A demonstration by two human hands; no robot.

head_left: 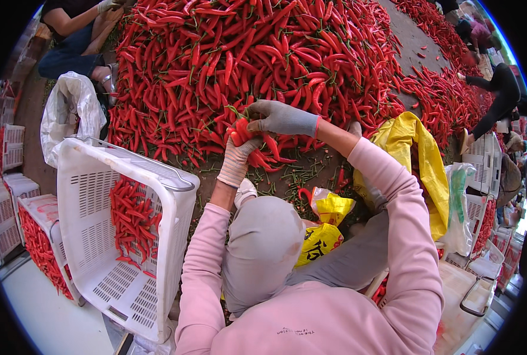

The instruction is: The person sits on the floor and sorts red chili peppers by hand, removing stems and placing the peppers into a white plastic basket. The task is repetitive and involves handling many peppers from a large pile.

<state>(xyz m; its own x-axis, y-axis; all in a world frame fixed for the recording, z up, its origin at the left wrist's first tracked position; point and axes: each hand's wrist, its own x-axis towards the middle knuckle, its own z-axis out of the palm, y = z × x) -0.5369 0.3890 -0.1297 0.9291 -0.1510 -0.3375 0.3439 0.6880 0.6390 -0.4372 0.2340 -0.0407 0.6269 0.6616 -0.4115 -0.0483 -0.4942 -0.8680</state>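
A large heap of red chili peppers [254, 57], many with green stems, lies before me. My left hand [238, 157], in a striped knit glove, is closed round a small bunch of red chili peppers [242, 128] at the near edge of the heap. My right hand [276, 119], in a grey coated glove, meets the bunch from the right, with thumb and fingers on a pepper near its stem. Below the hands more peppers hang or lie; which of these are held is unclear. Plucked green stems [290, 175] litter the ground under them.
A white plastic crate [170, 222] stands at my left with red chilies inside. Behind it is a white sack [92, 111]. A yellow sack [412, 133] and yellow printed bags [319, 244] lie at my right. A gloved person [68, 22] sits upper left; others work far right.
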